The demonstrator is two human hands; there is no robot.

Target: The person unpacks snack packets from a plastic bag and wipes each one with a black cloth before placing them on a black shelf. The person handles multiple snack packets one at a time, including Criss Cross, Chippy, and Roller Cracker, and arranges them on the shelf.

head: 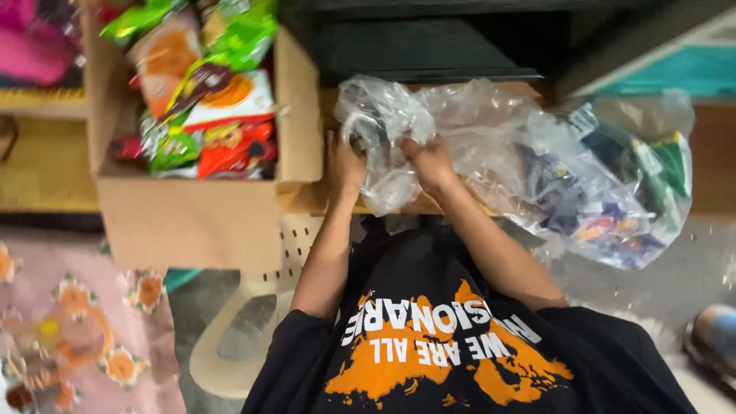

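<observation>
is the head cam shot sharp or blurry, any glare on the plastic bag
Head view: soft overall, with motion blur on both hands, left hand and right hand; white glare patches on the crinkled clear plastic bag; snack packets in the cardboard box are smeared; top of the frame is dark.

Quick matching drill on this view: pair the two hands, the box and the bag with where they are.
1. left hand
2. right hand
3. cardboard box
4. clear plastic bag

a. full of colourful snack packets, at frame left
b. gripping the bag's bunched neck
c. spread toward frame right, packets inside
d. against the bag's left edge, beside the box

Pairs: 1-d, 2-b, 3-a, 4-c
</observation>
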